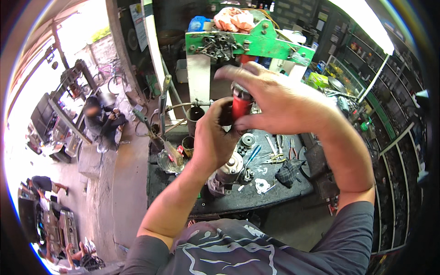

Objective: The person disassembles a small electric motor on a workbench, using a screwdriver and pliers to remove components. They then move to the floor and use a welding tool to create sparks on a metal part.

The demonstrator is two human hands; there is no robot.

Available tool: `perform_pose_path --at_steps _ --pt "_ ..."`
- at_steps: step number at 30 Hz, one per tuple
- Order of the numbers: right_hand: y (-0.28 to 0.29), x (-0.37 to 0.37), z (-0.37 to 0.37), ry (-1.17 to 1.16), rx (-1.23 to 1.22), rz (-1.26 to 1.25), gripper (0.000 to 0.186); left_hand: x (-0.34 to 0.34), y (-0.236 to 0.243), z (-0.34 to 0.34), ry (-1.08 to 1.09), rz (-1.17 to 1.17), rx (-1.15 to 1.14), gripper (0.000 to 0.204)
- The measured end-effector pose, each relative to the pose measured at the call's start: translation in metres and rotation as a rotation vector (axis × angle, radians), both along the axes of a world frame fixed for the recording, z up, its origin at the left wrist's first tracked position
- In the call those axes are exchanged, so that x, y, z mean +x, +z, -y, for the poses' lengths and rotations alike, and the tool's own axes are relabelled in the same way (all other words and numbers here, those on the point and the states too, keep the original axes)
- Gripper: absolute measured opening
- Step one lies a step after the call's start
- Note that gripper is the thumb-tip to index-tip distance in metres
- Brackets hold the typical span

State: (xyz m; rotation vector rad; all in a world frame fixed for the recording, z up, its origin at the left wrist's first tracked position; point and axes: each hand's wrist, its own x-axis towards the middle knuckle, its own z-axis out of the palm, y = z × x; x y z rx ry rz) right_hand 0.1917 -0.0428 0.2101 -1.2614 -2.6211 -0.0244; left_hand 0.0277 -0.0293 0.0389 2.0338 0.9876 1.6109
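Observation:
Between my hands stands a red cylinder with a dark metal top end. My left hand is curled round its lower left side, fingers darkened with grime; what lies inside the curl is partly hidden. Above and to the right, my right hand has its thumb and fingers spread round the cylinder's top, slightly blurred. The thumb lies by the red side; whether it touches I cannot tell. Below them, a silver motor-like housing stands on the dark workbench, beside a small round pulley.
Pliers, blue-handled tools, a dark rag and a white metal piece lie on the bench's right half. Behind rises a green press frame heaped with metal parts. Two metal cylinders stand left. A person sits far left.

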Motion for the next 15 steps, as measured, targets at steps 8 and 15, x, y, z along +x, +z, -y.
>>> perform_pose_path --at_steps 8,15 --pt "0.005 0.005 -0.020 -0.018 0.016 0.137 0.066 -0.019 0.026 -0.007 -0.162 -0.028 -0.218 0.077" --pt "0.005 0.002 -0.028 -0.134 -0.028 0.198 0.072 -0.020 0.016 -0.005 -0.155 -0.045 -0.173 0.064"
